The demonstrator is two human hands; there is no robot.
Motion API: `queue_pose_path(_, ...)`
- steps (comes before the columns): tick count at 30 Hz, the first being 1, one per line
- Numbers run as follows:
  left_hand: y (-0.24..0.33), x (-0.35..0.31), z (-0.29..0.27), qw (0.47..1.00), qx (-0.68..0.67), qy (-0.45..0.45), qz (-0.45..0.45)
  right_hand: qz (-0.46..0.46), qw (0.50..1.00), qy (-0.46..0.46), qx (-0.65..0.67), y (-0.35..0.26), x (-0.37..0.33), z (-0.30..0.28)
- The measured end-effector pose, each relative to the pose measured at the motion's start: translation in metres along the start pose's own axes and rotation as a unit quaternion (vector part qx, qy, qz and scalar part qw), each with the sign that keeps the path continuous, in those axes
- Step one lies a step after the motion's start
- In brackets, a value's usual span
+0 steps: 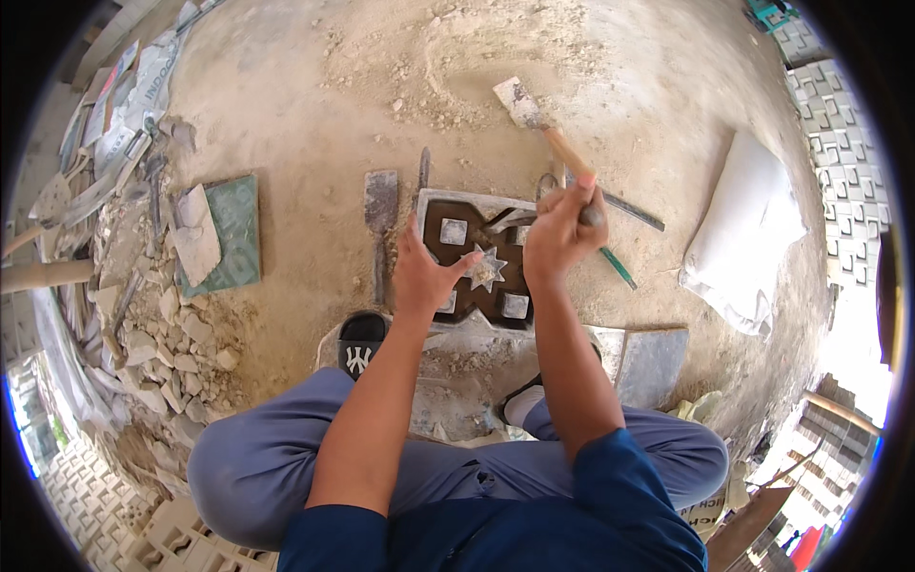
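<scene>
I am seeing the mould looking matt and powdery along its edges, while my hand tool is showing dark metal. The scraper is pairing worn wood with crusted metal. The sack is looking like creased plastic; I am wearing matt cloth trousers above rough, gritty ground.

Site: masonry workshop, block-making kind, as I see it from where I stand.
Ground: bare and dusty; pale powder and crumbs spread at upper centre.
Blocks: pale, alike, stacked at the upper right edge; more at lower left.
Form: squarish, dark recesses around a star, centre of frame.
Rubble: broken chunks heaped at left.
Sack: white, lying at right.
Scraper: flat-bladed, dust-caked, just left of the form.
</scene>
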State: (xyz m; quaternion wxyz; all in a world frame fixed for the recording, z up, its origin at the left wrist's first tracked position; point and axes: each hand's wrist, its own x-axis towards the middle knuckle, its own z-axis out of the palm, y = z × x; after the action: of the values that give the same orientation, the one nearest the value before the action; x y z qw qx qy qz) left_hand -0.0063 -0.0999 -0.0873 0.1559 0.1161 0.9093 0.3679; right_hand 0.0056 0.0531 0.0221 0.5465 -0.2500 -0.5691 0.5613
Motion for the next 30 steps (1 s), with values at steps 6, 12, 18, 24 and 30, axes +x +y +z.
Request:
queue_pose_path(6,-0.004,0.003,-0.003,1.000,-0.009,0.018,0.007,-0.022,0.998,0.048,-0.026,0.000,-0.011,-0.002)
queue_pose_path(12,-0.002,0.001,-0.001,0.999,-0.019,0.037,0.024,0.038,0.928,-0.360,0.093,0.022,0.025,-0.020)
queue_pose_path(18,-0.013,0.003,-0.004,0.999,0.007,0.049,0.012,0.136,0.900,-0.376,0.174,0.008,0.020,-0.036)
queue_pose_path(24,-0.013,-0.001,-0.002,0.999,0.028,0.025,-0.001,0.104,0.933,-0.300,0.172,0.014,0.005,-0.045)
queue_pose_path(30,0.002,0.001,-0.004,0.999,-0.041,-0.020,-0.014,0.102,0.926,-0.335,0.141,0.023,0.015,-0.052)
